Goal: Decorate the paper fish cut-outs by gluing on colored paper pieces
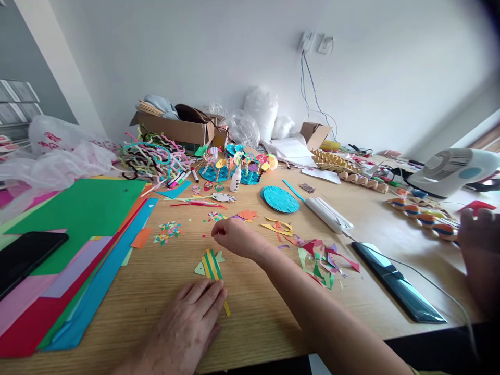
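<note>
A green paper fish (211,265) with yellow stripes lies on the wooden table in front of me. My left hand (191,315) rests palm down at its lower edge, fingers stretched out over a yellow paper strip (227,308) that sticks out beyond the fish. Beyond it, my right hand (234,237) hovers low with fingers curled together beside a small pile of coloured paper bits (216,216); whatever its fingertips hold is hidden. A second heap of paper bits (167,233) lies to the left. An orange paper fish (247,214) is just past my right hand.
Coloured paper sheets (78,208) and a black phone (31,258) occupy the left. Paper scraps (322,260), blue discs (280,199), a power strip (328,213) and a dark tablet-like device (398,281) lie rightward. A glue bottle (235,179) stands behind. Another person's hand (476,245) is far right.
</note>
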The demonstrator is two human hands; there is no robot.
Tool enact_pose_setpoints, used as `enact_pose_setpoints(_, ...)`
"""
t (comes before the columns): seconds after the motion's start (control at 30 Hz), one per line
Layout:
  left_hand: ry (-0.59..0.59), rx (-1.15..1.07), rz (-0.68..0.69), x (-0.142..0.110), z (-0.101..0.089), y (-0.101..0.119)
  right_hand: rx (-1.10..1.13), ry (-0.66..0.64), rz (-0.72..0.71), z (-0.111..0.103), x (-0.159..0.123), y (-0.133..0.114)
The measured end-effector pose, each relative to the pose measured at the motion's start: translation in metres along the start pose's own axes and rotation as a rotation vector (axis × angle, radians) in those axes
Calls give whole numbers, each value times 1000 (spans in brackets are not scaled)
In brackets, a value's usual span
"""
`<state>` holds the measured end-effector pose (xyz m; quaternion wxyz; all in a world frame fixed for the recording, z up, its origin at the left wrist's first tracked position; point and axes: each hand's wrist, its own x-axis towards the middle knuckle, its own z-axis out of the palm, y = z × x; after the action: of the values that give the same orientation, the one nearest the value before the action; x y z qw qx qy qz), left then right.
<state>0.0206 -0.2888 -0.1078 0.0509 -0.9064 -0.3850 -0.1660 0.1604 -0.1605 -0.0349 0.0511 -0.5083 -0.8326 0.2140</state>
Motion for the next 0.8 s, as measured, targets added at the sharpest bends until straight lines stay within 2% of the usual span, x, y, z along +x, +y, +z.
enact_pose_setpoints(0.17, 118, -80, 13, 0, -19, -5, 14, 29, 19, 2, -15, 10)
enact_pose_setpoints(0.27, 193, -141, -90, 2, -30, -21, 20, 10, 45, 8, -21, 13)
enact_pose_setpoints(0.37, 205, -221, -213, 4, -32, -42, 26, 4, 47, 13, -20, 15)
enact_pose_setpoints(0.47, 177, -370, -337, 5, -27, -58, 32, 3, 39, 16, -18, 16)
enact_pose_setpoints(0.57, 153, -489, -445, 7, -24, -64, 36, 8, 30, 18, -16, 18)
enact_pose_setpoints(0.8, 17, -673, -593, 17, -38, -69, 75, 13, 31, 21, -15, 21)
